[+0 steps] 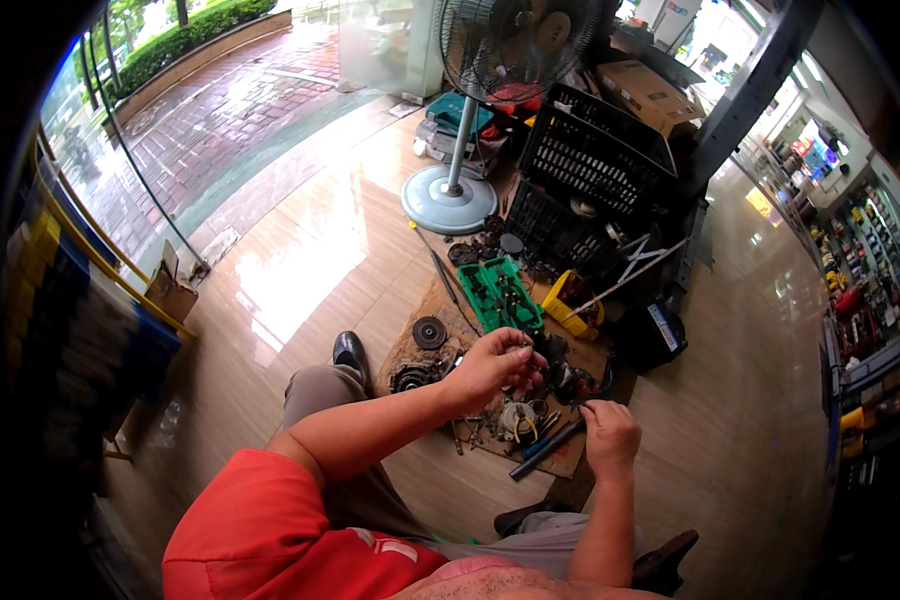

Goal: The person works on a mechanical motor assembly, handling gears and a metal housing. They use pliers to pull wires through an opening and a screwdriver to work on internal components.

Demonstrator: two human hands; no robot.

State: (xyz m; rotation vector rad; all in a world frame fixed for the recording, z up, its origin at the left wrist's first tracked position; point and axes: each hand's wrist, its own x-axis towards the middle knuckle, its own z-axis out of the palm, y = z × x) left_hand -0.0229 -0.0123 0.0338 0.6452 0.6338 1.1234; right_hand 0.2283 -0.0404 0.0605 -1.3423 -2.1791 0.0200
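Working over a brown board [564,462] of loose parts, the person held the left hand [500,365] with thumb and fingertips drawn close and the right hand [612,437], at its four o'clock, with thumb and forefinger pinched, though whether either clasped something tiny could not be told. From the left hand, a green tray [482,277] lay at twelve o'clock, a dark round disc [429,333] at ten, a round metal part [516,416] nearly at six and a dark tube [544,452] at five. Fine fingertip handling seemed the step in hand, and the next move probably called for a steady, light pinch.
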